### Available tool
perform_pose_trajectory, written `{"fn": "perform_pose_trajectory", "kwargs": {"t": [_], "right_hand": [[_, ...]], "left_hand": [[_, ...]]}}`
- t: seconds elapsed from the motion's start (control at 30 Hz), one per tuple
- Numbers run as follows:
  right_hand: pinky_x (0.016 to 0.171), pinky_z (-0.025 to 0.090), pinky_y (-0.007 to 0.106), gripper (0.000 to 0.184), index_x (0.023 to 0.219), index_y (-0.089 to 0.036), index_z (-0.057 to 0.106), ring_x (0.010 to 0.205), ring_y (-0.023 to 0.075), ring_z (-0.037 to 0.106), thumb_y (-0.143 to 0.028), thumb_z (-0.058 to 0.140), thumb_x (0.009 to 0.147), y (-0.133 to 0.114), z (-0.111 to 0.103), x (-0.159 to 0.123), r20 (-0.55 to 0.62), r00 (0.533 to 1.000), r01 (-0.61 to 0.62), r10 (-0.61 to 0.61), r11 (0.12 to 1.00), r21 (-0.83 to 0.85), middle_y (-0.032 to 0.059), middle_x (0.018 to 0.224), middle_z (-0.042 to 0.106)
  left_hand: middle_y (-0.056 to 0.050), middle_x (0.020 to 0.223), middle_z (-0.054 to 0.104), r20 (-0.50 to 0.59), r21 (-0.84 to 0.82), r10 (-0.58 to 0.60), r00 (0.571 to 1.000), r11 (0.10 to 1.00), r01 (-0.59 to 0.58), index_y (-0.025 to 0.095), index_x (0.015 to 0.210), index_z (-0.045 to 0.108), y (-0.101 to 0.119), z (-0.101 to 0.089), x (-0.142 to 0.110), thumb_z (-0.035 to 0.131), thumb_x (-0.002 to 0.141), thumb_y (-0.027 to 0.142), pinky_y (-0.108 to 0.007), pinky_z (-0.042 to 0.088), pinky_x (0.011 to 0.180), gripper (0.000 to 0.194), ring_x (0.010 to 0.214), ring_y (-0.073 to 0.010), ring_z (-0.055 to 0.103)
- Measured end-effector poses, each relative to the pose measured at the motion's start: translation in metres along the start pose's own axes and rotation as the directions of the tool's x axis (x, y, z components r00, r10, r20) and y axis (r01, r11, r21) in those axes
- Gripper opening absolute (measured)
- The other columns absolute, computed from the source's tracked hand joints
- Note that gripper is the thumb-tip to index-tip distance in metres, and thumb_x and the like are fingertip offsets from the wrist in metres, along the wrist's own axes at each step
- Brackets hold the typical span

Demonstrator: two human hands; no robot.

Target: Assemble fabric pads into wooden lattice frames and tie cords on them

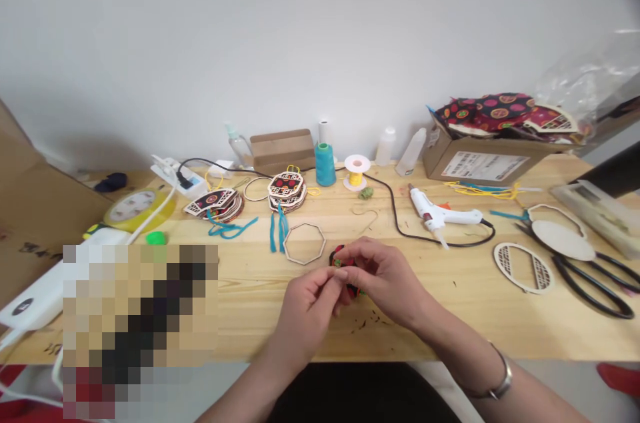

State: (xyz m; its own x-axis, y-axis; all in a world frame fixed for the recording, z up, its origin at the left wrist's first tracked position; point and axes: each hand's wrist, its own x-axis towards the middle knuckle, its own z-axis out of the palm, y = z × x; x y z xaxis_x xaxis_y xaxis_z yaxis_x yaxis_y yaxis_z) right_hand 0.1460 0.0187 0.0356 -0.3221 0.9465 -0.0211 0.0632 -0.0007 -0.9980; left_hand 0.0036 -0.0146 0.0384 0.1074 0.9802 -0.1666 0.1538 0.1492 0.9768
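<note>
My left hand (311, 299) and my right hand (383, 279) meet over the front middle of the table, fingertips pressed together. Between them is a small piece of dark patterned fabric (356, 290), black with red and green, mostly hidden by the fingers. Both hands are closed on it in a pinch. Dark scraps (367, 321) lie on the wood just below the right hand. Left of the fabric rests a thin wooden octagonal frame (284, 244), apart from both hands.
A hot glue gun (440, 213) with a black cord lies right of centre. Black-handled scissors (590, 276) and an oval wooden lattice (525, 269) are at the right. Behind stand a teal thread cone (325, 166), a yellow spool (356, 177) and a fabric-filled cardboard box (480, 159). Finished-looking pendants (287, 189) sit left of centre.
</note>
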Motion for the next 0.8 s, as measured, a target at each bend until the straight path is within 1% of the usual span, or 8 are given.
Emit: {"fn": "perform_pose_trajectory", "kwargs": {"t": [0.13, 0.33, 0.47, 0.57, 0.67, 0.73, 0.77, 0.8], "right_hand": [[0.053, 0.042, 0.024, 0.017, 0.063, -0.017, 0.059, 0.057, 0.01, 0.051, -0.027, 0.063, 0.076, -0.007, -0.005, 0.002, -0.095, 0.995, -0.001, 0.007, 0.998, 0.068, -0.001, 0.063, 0.055], [0.051, 0.033, 0.02, 0.016, 0.068, -0.017, 0.061, 0.056, 0.0056, 0.038, -0.029, 0.067, 0.077, -0.024, -0.038, -0.002, -0.379, 0.924, 0.166, -0.05, 0.945, 0.28, -0.0028, 0.067, 0.051], [0.052, 0.036, 0.021, 0.013, 0.07, -0.016, 0.063, 0.057, 0.006, 0.043, -0.025, 0.066, 0.079, -0.026, -0.052, -0.002, -0.505, 0.854, 0.314, -0.121, 0.896, 0.315, -0.0013, 0.069, 0.054], [0.061, 0.044, 0.024, 0.009, 0.074, -0.017, 0.065, 0.064, 0.0084, 0.053, -0.023, 0.064, 0.08, -0.026, -0.059, -0.001, -0.67, 0.713, 0.453, -0.208, 0.866, 0.213, 0.0004, 0.076, 0.059], [0.07, 0.049, 0.031, 0.006, 0.076, -0.017, 0.063, 0.075, 0.0129, 0.061, -0.021, 0.063, 0.081, -0.032, -0.067, -0.003, -0.802, 0.504, 0.551, -0.321, 0.834, 0.012, 0.0024, 0.088, 0.061], [0.073, 0.05, 0.034, 0.007, 0.074, -0.018, 0.06, 0.081, 0.0165, 0.064, -0.019, 0.062, 0.081, -0.038, -0.071, -0.008, -0.85, 0.302, 0.566, -0.432, 0.799, -0.205, 0.0033, 0.092, 0.06], [0.073, 0.05, 0.035, 0.008, 0.075, -0.019, 0.059, 0.087, 0.018, 0.064, -0.019, 0.058, 0.083, -0.04, -0.073, -0.011, -0.827, 0.253, 0.535, -0.502, 0.785, -0.313, 0.0034, 0.096, 0.059], [0.075, 0.049, 0.035, 0.011, 0.077, -0.02, 0.058, 0.094, 0.0194, 0.062, -0.021, 0.053, 0.087, -0.041, -0.074, -0.014, -0.78, 0.258, 0.491, -0.57, 0.773, -0.403, 0.0033, 0.102, 0.056]], "left_hand": [[0.002, 0.056, 0.054, -0.001, 0.056, 0.003, 1.0, 0.998, -0.003, 0.016, 0.062, 0.059, -0.002, 0.0, -0.003, 0.053, 0.084, 0.035, -0.02, 0.036, 0.049, 0.029, 0.05, -0.009, 0.046], [0.001, 0.061, 0.058, -0.18, 0.087, 0.072, 0.981, 0.995, -0.057, 0.016, 0.067, 0.062, 0.0, -0.022, 0.012, 0.055, 0.083, 0.036, -0.02, 0.04, 0.052, 0.026, 0.051, -0.0083, 0.047], [-0.003, 0.09, 0.065, -0.4, 0.157, 0.204, 0.894, 0.976, -0.153, 0.02, 0.103, 0.062, 0.001, -0.036, 0.024, 0.053, 0.085, 0.034, -0.022, 0.043, 0.056, 0.025, 0.061, -0.0099, 0.052], [-0.007, 0.12, 0.057, -0.468, 0.338, 0.33, 0.82, 0.924, -0.179, 0.026, 0.125, 0.048, -0.004, -0.036, 0.021, 0.056, 0.083, 0.035, -0.027, 0.047, 0.067, 0.044, 0.084, -0.0158, 0.057], [-0.009, 0.12, 0.058, -0.21, 0.576, 0.402, 0.891, 0.787, -0.219, 0.027, 0.132, 0.041, -0.014, -0.028, 0.01, 0.067, 0.075, 0.038, -0.04, 0.045, 0.084, 0.064, 0.104, -0.0252, 0.052], [-0.011, 0.124, 0.056, -0.056, 0.646, 0.382, 0.923, 0.718, -0.258, 0.025, 0.135, 0.037, -0.02, -0.02, 0.003, 0.07, 0.071, 0.04, -0.047, 0.038, 0.095, 0.073, 0.116, -0.0293, 0.043], [-0.012, 0.127, 0.055, -0.014, 0.664, 0.355, 0.935, 0.702, -0.257, 0.024, 0.137, 0.035, -0.023, -0.017, 0.002, 0.07, 0.071, 0.041, -0.049, 0.035, 0.098, 0.076, 0.119, -0.0302, 0.04], [-0.012, 0.129, 0.053, 0.012, 0.677, 0.323, 0.946, 0.694, -0.245, 0.023, 0.138, 0.033, -0.025, -0.014, 0.001, 0.07, 0.071, 0.041, -0.05, 0.033, 0.1, 0.078, 0.121, -0.0307, 0.038]]}}
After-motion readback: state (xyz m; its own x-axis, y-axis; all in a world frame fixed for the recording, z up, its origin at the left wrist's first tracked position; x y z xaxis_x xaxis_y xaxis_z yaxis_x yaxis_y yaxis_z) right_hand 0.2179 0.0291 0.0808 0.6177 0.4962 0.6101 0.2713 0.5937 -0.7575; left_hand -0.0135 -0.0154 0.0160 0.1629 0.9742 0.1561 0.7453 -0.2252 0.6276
